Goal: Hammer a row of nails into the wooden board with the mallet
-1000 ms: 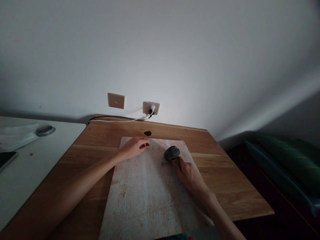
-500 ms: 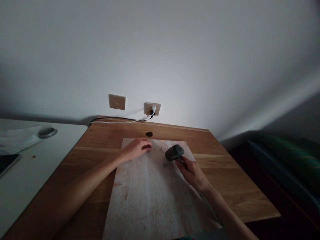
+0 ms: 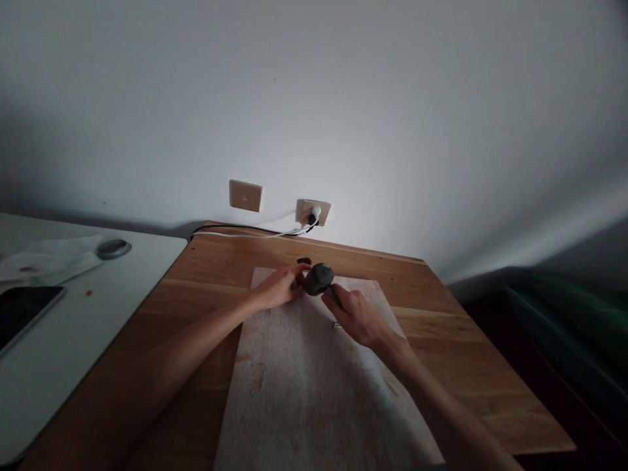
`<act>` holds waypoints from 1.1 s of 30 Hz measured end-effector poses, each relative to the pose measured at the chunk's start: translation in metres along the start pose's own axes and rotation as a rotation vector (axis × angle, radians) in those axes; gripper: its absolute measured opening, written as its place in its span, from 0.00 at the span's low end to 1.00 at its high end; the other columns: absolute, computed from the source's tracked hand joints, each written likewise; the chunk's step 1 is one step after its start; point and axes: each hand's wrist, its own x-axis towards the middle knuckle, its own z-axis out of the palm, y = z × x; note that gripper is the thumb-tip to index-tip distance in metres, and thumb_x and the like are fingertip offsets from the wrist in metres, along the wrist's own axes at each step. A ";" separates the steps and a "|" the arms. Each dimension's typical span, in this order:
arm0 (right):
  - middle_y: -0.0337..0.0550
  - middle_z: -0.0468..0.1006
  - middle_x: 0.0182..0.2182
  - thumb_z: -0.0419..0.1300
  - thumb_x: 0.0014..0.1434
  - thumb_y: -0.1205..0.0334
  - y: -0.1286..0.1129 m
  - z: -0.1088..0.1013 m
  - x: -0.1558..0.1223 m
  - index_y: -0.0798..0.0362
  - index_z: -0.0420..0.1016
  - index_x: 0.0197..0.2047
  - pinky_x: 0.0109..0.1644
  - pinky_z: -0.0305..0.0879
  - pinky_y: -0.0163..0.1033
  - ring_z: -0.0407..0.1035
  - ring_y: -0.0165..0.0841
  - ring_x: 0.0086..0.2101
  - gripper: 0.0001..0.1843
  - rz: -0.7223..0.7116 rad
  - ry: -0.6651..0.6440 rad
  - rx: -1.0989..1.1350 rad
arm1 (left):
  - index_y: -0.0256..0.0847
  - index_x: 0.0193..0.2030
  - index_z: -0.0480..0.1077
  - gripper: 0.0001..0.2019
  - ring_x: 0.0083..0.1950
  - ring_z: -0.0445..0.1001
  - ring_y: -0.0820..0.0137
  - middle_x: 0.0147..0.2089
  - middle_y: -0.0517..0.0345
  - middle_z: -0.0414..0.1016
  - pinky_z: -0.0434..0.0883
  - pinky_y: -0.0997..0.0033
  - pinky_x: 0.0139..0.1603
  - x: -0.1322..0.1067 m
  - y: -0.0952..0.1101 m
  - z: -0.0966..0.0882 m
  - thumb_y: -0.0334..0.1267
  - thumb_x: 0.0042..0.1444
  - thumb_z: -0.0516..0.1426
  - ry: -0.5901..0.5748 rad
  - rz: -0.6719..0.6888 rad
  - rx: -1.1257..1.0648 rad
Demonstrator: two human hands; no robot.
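My right hand [image 3: 362,318] grips a mallet [image 3: 318,279] with a dark, rounded head by its handle. The head is raised over the far end of a pale, wood-grained board [image 3: 289,392]. Just left of the mallet head, my left hand [image 3: 280,286] rests at the board's far end with its fingers curled in. What those fingertips pinch, if anything, is hidden by the mallet head. A few small shiny metal pieces, perhaps screws or nails [image 3: 336,324], lie on the board beside my right hand.
The board lies on a brown wooden table [image 3: 471,366] with a cable hole [image 3: 304,261]. Cables run to a wall socket [image 3: 313,212]; a blank-looking wall plate [image 3: 246,195] is beside it. On the left, a white table [image 3: 98,327] holds a phone-like dark device [image 3: 27,311].
The mallet has moved left with my right hand, close to my left hand's fingers. My view has shifted slightly, so the table appears further right.
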 end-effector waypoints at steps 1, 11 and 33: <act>0.46 0.84 0.31 0.51 0.74 0.58 -0.001 0.001 0.000 0.49 0.74 0.40 0.33 0.56 0.37 0.79 0.39 0.33 0.13 0.011 -0.011 -0.016 | 0.41 0.61 0.71 0.27 0.39 0.79 0.66 0.40 0.57 0.82 0.71 0.70 0.41 0.000 0.000 0.000 0.26 0.54 0.62 0.000 -0.005 -0.013; 0.45 0.83 0.29 0.52 0.73 0.60 0.000 0.005 0.001 0.50 0.73 0.39 0.33 0.56 0.37 0.78 0.39 0.30 0.12 0.026 0.003 0.025 | 0.41 0.66 0.67 0.32 0.40 0.81 0.65 0.42 0.55 0.83 0.72 0.68 0.44 -0.001 -0.007 0.003 0.24 0.54 0.61 -0.030 -0.007 -0.010; 0.43 0.80 0.27 0.51 0.72 0.57 0.022 -0.003 -0.024 0.50 0.71 0.40 0.33 0.56 0.38 0.74 0.37 0.28 0.11 0.002 0.039 0.151 | 0.40 0.61 0.72 0.25 0.38 0.80 0.67 0.40 0.57 0.83 0.73 0.69 0.42 -0.001 0.000 0.001 0.25 0.55 0.62 -0.031 -0.043 -0.013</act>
